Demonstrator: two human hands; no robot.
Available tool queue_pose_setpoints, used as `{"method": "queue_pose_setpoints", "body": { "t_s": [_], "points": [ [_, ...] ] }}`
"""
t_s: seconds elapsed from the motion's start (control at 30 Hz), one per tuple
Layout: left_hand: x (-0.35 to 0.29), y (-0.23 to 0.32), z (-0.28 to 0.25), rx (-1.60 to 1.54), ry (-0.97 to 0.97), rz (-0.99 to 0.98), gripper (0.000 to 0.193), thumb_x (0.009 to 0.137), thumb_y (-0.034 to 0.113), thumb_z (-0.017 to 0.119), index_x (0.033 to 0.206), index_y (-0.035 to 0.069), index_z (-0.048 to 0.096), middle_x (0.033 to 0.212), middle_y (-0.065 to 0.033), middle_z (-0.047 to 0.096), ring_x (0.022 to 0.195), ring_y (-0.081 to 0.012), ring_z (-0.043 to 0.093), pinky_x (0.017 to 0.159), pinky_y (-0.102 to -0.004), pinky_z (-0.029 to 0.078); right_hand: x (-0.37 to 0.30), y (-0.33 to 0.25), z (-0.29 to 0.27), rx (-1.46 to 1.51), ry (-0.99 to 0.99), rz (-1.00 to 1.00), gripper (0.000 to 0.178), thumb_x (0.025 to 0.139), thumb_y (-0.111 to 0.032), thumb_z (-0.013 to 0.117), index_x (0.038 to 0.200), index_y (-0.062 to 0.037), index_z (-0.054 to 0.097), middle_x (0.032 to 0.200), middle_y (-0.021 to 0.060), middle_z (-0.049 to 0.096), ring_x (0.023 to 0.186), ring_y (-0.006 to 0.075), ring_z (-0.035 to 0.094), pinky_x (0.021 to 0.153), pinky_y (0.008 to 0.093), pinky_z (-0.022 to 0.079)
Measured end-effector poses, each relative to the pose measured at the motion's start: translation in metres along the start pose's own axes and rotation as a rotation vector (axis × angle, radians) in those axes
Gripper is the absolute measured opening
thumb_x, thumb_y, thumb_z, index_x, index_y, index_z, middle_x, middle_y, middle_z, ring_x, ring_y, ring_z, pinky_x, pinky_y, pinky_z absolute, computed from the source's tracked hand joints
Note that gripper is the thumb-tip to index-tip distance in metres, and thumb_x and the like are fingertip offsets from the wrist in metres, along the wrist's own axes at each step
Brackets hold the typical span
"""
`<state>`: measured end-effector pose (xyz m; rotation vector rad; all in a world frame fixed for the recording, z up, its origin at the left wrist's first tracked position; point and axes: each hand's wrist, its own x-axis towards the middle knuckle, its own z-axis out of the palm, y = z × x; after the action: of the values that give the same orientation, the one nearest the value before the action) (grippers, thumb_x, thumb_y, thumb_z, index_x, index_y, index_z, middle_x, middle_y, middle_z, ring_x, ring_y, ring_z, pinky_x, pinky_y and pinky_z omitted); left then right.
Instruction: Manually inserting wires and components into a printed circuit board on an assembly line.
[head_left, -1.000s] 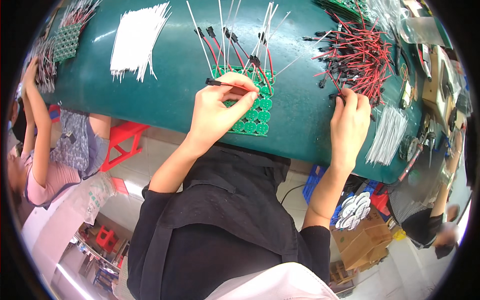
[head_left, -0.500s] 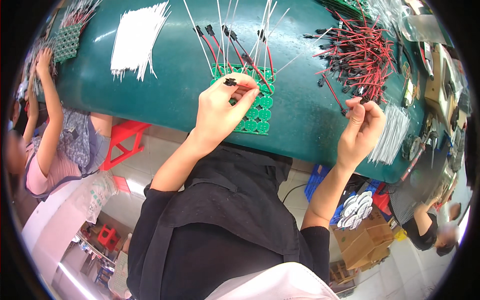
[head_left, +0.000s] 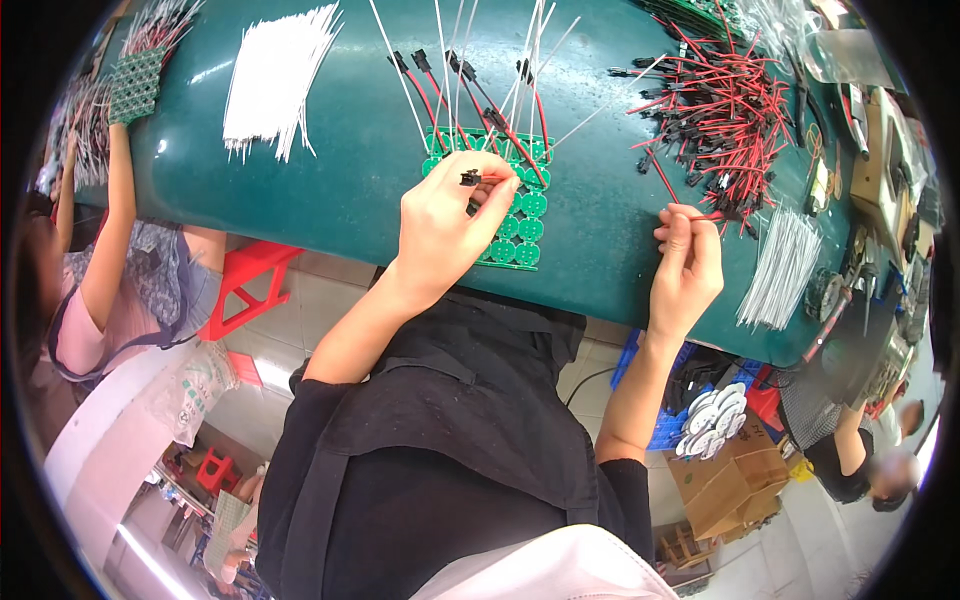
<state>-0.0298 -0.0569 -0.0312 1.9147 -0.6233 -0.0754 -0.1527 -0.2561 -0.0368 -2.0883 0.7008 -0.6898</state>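
Red lead (head_left: 490, 179) pinched in L fingers (head_left: 476, 162) over PCB (head_left: 526, 229), 2nd lead (head_left: 711, 217) gripped in R fingers (head_left: 706, 245).

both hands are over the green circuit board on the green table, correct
Not both: in the head view, only the left hand is over the green circuit board; the right hand is beside the pile of red leads. The board is on the green table.

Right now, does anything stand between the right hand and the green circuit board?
Nothing visible stands between the right hand and the right edge of the green circuit board; the left hand covers part of its left side.
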Motion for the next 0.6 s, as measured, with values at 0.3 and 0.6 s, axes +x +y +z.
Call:
{"method": "queue_pose_setpoints", "body": {
  "t_s": [0.3, 0.6],
  "points": [
    [-0.002, -0.003, 0.002, 0.121, 0.003, 0.083, 0.013, 0.083, 0.0, 0.073, 0.09, -0.002, 0.062, 0.084, -0.0087, 0.067, 0.07, -0.0132, 0.068, 0.062, -0.0252, 0.055, -0.007, -0.019, -0.012, 0.22, -0.072, 0.178, 0.02, 0.103, -0.013, 0.05, 0.113, 0.0004, 0.061, 0.074, 0.0043, 0.064, 0.059, 0.0066, 0.057, 0.052, 0.0198, 0.044],
    [0.006, 0.002, 0.005, 0.134, -0.031, -0.05, 0.025, 0.079, 0.007, 0.078, 0.095, 0.003, 0.058, 0.083, -0.0075, 0.065, 0.068, -0.0146, 0.066, 0.058, -0.0258, 0.054, -0.031, -0.042, 0.001, 0.62, -0.287, 0.227, 0.014, 0.097, -0.002, 0.056, 0.107, 0.0079, 0.059, 0.089, 0.0166, 0.07, 0.075, 0.0184, 0.07, 0.066, 0.0267, 0.057]
  ]
}}
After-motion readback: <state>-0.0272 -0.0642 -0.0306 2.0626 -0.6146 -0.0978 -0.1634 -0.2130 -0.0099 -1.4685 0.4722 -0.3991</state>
